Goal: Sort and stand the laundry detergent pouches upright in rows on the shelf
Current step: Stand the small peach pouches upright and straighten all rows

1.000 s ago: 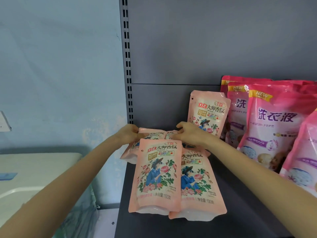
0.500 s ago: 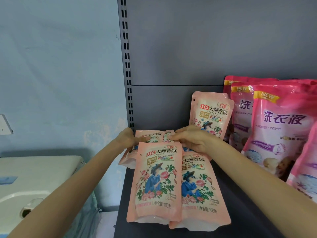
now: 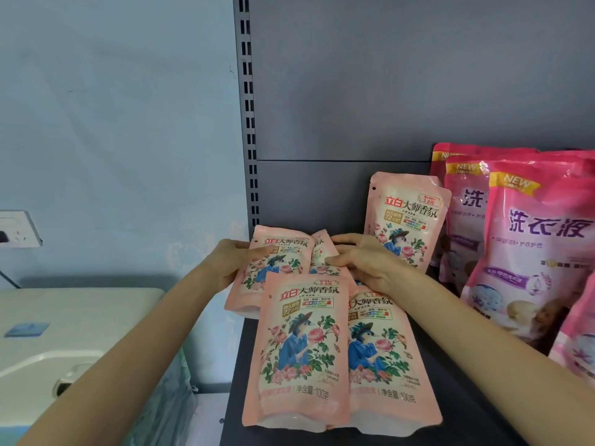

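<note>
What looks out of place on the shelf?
Four pale pink pouches overlap in a heap at the shelf's left end, none standing; only the fifth pouch is upright, beside the large pink pouches. The left hand and right hand each grip a rear one.

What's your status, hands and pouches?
Left hand grips rear-left detergent pouch. Right hand pinches rear-middle detergent pouch. Front-left pouch, front-right pouch lie flat; upright pouch stands behind.

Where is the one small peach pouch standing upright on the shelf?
In the head view the upright peach pouch stands right of centre at the back of the shelf, left of the big pink pouches and just behind the right hand.
</note>
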A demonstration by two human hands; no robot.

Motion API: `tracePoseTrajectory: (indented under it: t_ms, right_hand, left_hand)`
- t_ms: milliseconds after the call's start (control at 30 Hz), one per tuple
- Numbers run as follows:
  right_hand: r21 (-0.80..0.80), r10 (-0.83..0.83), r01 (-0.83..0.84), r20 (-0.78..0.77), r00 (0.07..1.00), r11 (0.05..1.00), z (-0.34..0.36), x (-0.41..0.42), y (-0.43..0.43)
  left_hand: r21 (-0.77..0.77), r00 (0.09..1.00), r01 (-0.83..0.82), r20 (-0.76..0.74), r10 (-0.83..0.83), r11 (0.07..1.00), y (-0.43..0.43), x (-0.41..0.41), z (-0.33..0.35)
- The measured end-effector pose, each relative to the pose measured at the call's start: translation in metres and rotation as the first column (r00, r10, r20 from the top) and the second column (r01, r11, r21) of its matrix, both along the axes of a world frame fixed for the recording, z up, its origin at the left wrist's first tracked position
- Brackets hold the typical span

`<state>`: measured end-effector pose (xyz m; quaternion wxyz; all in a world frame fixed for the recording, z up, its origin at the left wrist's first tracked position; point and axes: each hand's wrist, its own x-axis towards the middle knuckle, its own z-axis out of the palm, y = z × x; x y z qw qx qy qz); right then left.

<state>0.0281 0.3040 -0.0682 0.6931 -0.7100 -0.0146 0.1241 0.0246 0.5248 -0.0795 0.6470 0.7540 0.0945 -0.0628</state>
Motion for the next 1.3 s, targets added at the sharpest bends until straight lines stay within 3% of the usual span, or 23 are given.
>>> tracePoseTrajectory:
  t_ms: [167, 467, 567, 733, 867, 1033, 1200, 1300]
  right_hand:
    - [0.082, -0.003, 0.007, -0.046, 0.999, 0.997, 0.002, 0.0, 0.005]
    - [-0.282, -0.011, 0.05, 0.137, 0.991, 0.958, 0.02, 0.001, 0.007]
    - [-0.203, -0.09, 0.14, 0.239, 0.967, 0.969, 0.028, 0.005, 0.009]
    - [0.097, -0.311, 0.3, 0.449, 0.838, 0.949, 0.028, 0.012, 0.016]
    - [0.147, -0.341, 0.31, 0.484, 0.806, 0.939, 0.018, 0.014, 0.02]
    - [-0.078, -0.222, 0.312, 0.545, 0.809, 0.947, 0.019, 0.015, 0.004]
    - [-0.34, 0.015, 0.133, 0.401, 0.916, 0.931, 0.03, 0.01, -0.007]
    - [-0.37, 0.038, 0.136, 0.426, 0.904, 0.919, 0.033, 0.01, -0.006]
  left_hand:
    - [-0.147, 0.999, -0.021, 0.046, 0.028, 0.989, 0.0, -0.003, -0.003]
    - [-0.346, 0.933, -0.031, 0.326, 0.152, 0.938, 0.002, -0.006, 0.02]
    - [-0.4, 0.879, -0.012, 0.432, 0.201, 0.916, 0.003, -0.01, 0.026]
    - [-0.473, 0.822, 0.012, 0.507, 0.26, 0.881, -0.006, -0.009, 0.024]
    - [-0.447, 0.833, 0.023, 0.504, 0.23, 0.894, -0.014, -0.003, 0.016]
    - [-0.354, 0.842, -0.003, 0.504, 0.193, 0.935, -0.015, 0.002, 0.009]
    - [-0.213, 0.823, -0.006, 0.554, 0.126, 0.977, -0.011, 0.002, 0.012]
    - [-0.154, 0.81, 0.028, 0.583, 0.068, 0.988, -0.007, -0.002, 0.015]
